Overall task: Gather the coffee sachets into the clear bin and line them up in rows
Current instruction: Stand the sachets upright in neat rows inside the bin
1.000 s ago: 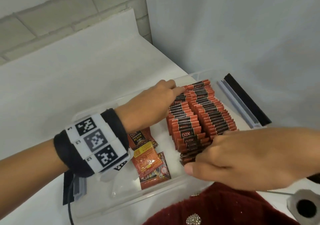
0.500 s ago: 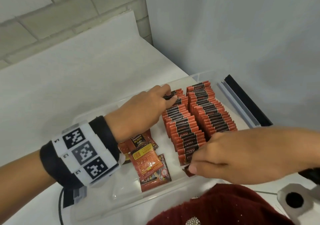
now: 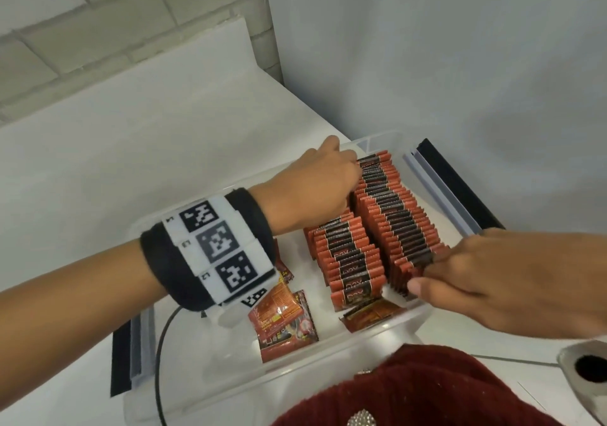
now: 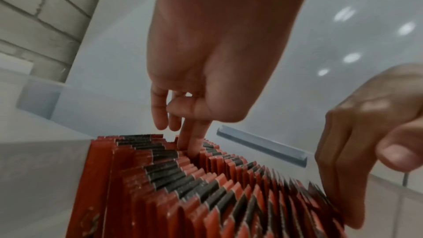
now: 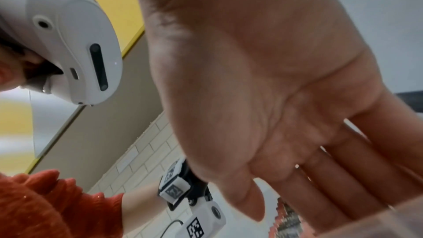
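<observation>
Sachets (image 3: 394, 228): light, thin, topple easily; steady each row's ends.
Left hand (image 3: 315, 189): extended finger dipped between rows, holding nothing.
Right hand (image 3: 512, 277): flat fingers bracing near end.

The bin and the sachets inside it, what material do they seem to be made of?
The clear bin looks like rigid see-through plastic: the white surface shows through its glossy wall. The coffee sachets look like thin printed foil or plastic film, red with black bands; the loose ones are crinkled and shiny. Which film exactly, I cannot tell.
</observation>
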Motion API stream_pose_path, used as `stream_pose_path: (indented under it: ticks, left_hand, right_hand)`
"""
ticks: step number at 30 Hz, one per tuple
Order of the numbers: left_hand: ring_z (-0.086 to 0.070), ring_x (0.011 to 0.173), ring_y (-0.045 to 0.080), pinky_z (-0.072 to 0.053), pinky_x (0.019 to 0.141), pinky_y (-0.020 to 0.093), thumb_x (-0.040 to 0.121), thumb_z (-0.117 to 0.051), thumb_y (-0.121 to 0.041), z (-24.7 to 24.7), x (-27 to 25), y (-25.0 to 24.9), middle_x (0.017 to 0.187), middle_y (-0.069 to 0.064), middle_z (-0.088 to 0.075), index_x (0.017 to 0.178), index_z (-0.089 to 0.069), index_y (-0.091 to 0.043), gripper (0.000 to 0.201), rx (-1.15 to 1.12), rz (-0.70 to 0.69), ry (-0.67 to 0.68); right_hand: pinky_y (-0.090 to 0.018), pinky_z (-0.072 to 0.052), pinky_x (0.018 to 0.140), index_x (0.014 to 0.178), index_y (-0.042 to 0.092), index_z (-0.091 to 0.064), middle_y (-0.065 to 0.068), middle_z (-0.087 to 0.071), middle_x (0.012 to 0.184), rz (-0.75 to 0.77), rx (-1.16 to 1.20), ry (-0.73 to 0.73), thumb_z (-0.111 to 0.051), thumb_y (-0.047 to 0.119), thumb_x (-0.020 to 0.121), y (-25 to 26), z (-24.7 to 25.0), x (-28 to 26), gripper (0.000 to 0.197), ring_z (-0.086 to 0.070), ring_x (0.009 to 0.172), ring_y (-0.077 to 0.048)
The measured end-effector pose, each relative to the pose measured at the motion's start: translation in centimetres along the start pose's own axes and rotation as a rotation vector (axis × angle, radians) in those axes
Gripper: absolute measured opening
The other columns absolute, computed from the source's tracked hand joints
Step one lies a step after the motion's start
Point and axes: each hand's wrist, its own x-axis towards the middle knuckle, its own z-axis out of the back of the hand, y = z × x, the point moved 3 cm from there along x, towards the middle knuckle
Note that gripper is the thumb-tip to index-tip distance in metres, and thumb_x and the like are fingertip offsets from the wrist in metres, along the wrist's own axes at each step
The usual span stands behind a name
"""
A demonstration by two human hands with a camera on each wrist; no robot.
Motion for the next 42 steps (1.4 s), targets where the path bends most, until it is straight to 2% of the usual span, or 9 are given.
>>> stream_pose_path:
  ticks: [5, 11, 19, 22, 28, 30, 33, 36, 42]
  left_hand:
    - [-0.034, 0.111, 0.016, -0.039, 0.087, 0.029, 0.097, -0.041, -0.017, 0.4, -0.5, 0.1, 0.118, 0.004, -0.051, 0.120, -0.061, -0.012, 0.030, -0.021, 0.034, -0.012]
    - [-0.064, 0.087, 0.018, -0.057, 0.074, 0.030, 0.093, -0.046, -0.008, -0.3, -0.9, -0.6, 0.102, 0.007, -0.069, 0.106, -0.069, -0.005, 0.027, -0.293, 0.160, 0.040]
    - [-0.064, 0.089, 0.018, -0.057, 0.078, 0.036, 0.094, -0.046, -0.009, -0.8, -0.5, -1.2, 0.104, 0.008, -0.068, 0.107, -0.068, -0.005, 0.026, -0.384, 0.210, 0.090]
    - [-0.044, 0.103, 0.011, -0.043, 0.078, 0.026, 0.096, -0.046, -0.015, -0.3, -0.8, -1.0, 0.109, 0.002, -0.056, 0.109, -0.066, -0.010, 0.023, -0.242, 0.220, 0.018]
    - [-0.043, 0.093, 0.007, -0.042, 0.073, 0.023, 0.090, -0.057, -0.015, 0.5, -2.5, -2.1, 0.091, -0.010, -0.048, 0.091, -0.063, -0.019, 0.007, -0.297, 0.104, 0.016]
    - [-0.047, 0.087, 0.003, -0.040, 0.067, 0.015, 0.086, -0.068, -0.023, 0.4, -2.5, -2.6, 0.087, -0.014, -0.050, 0.083, -0.062, -0.021, 0.007, -0.344, 0.055, 0.085]
    - [-0.053, 0.074, 0.002, -0.040, 0.066, 0.004, 0.084, -0.071, -0.024, -0.1, -1.8, -3.4, 0.074, -0.015, -0.053, 0.077, -0.067, -0.020, 0.010, -0.302, -0.038, 0.173]
    - [-0.057, 0.065, 0.000, -0.044, 0.063, 0.006, 0.083, -0.073, -0.017, -0.8, -1.1, -3.9, 0.067, -0.016, -0.054, 0.080, -0.074, -0.013, 0.006, -0.328, -0.085, 0.180]
    - [-0.057, 0.062, 0.000, -0.047, 0.065, 0.008, 0.084, -0.071, -0.015, -1.1, -0.6, -4.8, 0.069, -0.014, -0.059, 0.083, -0.077, -0.011, 0.007, -0.357, -0.104, 0.110]
  right_hand:
    - [-0.018, -0.051, 0.080, 0.108, 0.039, -0.057, 0.017, -0.058, 0.084, 0.009, 0.162, -0.096, -0.001, 0.076, 0.069, -0.9, -0.5, 0.6, 0.078, -0.058, 0.085, 0.005]
    - [-0.018, -0.049, 0.079, 0.098, 0.042, -0.053, 0.018, -0.056, 0.080, 0.062, 0.092, -0.068, 0.003, 0.079, 0.064, -1.4, -1.2, 1.0, 0.076, -0.057, 0.081, 0.005]
    - [-0.022, -0.047, 0.092, 0.111, 0.056, -0.048, 0.024, -0.059, 0.104, 0.156, 0.198, -0.066, -0.003, 0.083, 0.070, -2.3, -1.9, 1.7, 0.066, -0.056, 0.098, 0.006]
    - [-0.015, -0.047, 0.080, 0.099, 0.061, -0.049, 0.032, -0.058, 0.095, 0.222, 0.171, -0.104, 0.001, 0.085, 0.071, -2.9, -1.1, 0.7, 0.061, -0.056, 0.090, 0.011]
    - [-0.015, -0.048, 0.051, 0.085, 0.046, -0.059, 0.027, -0.063, 0.070, 0.240, 0.160, -0.580, -0.056, 0.043, 0.079, -3.9, 2.3, -2.8, 0.007, -0.059, 0.068, 0.012]
    - [-0.014, -0.034, 0.040, 0.074, 0.037, -0.062, 0.020, -0.056, 0.062, 0.199, -0.027, -0.649, -0.069, 0.029, 0.070, -3.5, 2.0, -2.1, 0.011, -0.054, 0.064, -0.004]
    - [-0.018, -0.034, 0.050, 0.075, 0.033, -0.064, 0.017, -0.046, 0.074, 0.216, -0.207, -0.563, -0.083, 0.031, 0.067, -3.0, 0.6, 0.3, 0.021, -0.049, 0.075, -0.015]
    - [-0.017, -0.026, 0.059, 0.096, 0.037, -0.053, 0.025, -0.022, 0.083, 0.111, -0.323, -0.458, -0.060, 0.044, 0.089, -2.9, 0.2, 1.7, 0.012, -0.039, 0.100, -0.013]
    - [-0.019, -0.042, 0.079, 0.091, 0.040, -0.057, 0.022, -0.025, 0.090, 0.053, -0.104, -0.377, -0.059, 0.043, 0.090, -2.9, 0.6, 2.1, 0.005, -0.039, 0.087, 0.001]
